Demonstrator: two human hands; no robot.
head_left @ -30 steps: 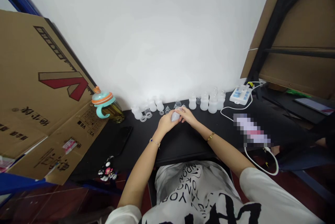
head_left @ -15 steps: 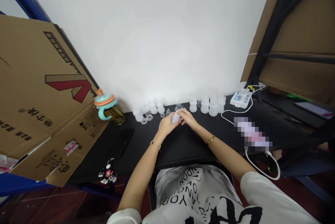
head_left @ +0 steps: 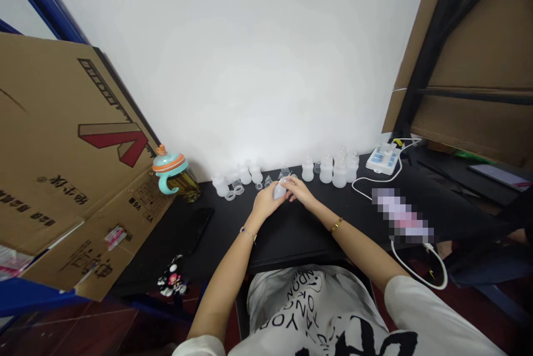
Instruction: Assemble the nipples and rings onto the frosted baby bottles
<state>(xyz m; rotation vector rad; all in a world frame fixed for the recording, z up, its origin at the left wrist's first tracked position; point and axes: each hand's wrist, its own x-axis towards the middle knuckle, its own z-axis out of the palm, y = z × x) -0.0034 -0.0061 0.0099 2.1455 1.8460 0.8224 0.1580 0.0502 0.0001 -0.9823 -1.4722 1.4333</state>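
Observation:
My left hand (head_left: 265, 201) is wrapped round a small translucent white bottle (head_left: 279, 190) held just above the black table (head_left: 291, 228). My right hand (head_left: 298, 189) meets it from the right, fingers pinched on the bottle's top end. Right behind my hands lie a few small clear caps and rings (head_left: 266, 181). A loose group of white bottles (head_left: 244, 174) stands to the back left, and a tighter cluster of white bottles (head_left: 337, 168) stands to the back right, against the wall.
A teal and orange sippy cup (head_left: 172, 174) stands at the back left beside a big cardboard box (head_left: 62, 161). A black phone (head_left: 197, 221) and a small charm (head_left: 171, 278) lie left. A white power strip (head_left: 383, 159) with cable is at the back right.
Both hands stay together on the bottle with only slight finger movement. The camera has tilted a little, so everything sits slightly lower in the picture.

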